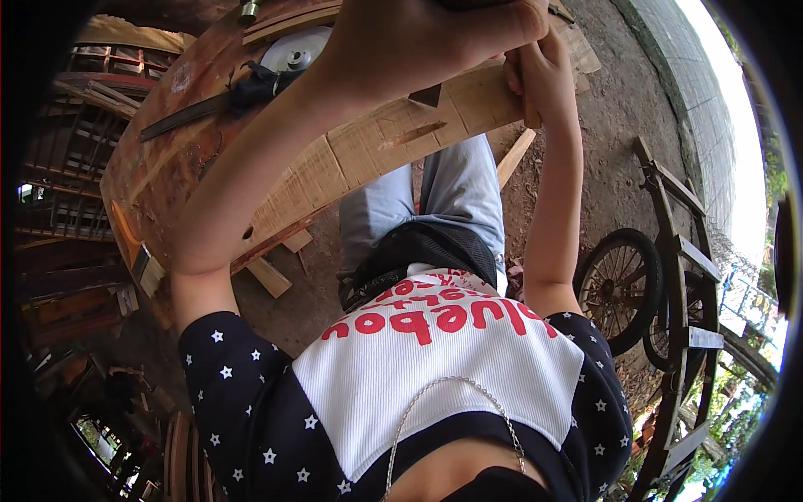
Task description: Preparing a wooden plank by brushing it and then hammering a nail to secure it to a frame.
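My left hand (pixel 443 42) is at the top of the view, closed in a fist round something dark that the upper edge mostly cuts off. Just beside it, my right hand (pixel 544 79) has its fingers curled at the right end of a pale wooden plank (pixel 368 151). A thin strip of wood (pixel 532 110) shows under those fingers; whether they grip it is hidden. Below my left hand, a dark triangular piece (pixel 427 95) rests against the plank. Saw-like lines and a gouged slot mark the plank's face.
On the reddish wooden bench (pixel 167 176) lie a pale round disc (pixel 294 52) and a black strap-like thing (pixel 188 115). A paintbrush (pixel 149 272) hangs at its left edge. Offcuts (pixel 269 278) lie below. To the right stand a spoked wheel (pixel 621 289) and a wooden frame (pixel 687 251).
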A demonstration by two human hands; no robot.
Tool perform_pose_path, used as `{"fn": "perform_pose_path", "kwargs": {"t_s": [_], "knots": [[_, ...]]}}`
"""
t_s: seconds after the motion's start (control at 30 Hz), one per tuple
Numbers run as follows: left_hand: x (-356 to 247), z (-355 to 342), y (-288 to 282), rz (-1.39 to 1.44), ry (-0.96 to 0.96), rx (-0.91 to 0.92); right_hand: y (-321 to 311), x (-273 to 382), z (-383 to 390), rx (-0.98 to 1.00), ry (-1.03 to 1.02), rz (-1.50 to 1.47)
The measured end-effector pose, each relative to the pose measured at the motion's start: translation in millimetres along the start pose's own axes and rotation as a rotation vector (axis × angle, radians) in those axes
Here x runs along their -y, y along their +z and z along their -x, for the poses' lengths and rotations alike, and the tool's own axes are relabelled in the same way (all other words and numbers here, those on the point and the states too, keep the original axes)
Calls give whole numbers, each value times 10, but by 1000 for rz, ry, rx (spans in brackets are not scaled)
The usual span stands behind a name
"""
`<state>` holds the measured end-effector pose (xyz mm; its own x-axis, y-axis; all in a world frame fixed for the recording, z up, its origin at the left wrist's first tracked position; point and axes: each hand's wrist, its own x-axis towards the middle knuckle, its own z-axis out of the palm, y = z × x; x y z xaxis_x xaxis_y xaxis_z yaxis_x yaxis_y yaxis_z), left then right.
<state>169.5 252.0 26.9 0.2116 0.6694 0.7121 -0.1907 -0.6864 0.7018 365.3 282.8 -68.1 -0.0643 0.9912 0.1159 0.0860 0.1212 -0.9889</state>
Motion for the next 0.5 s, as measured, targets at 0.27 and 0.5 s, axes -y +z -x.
{"fn": "perform_pose_path", "kwargs": {"t_s": [0.27, 0.5], "knots": [[-37, 40, 19, 40, -65, -12, 124, 293, 101, -36, 92, 26], [-86, 22, 2, 66, -50, 4, 120, 284, 100, -27, 117, -24]]}}
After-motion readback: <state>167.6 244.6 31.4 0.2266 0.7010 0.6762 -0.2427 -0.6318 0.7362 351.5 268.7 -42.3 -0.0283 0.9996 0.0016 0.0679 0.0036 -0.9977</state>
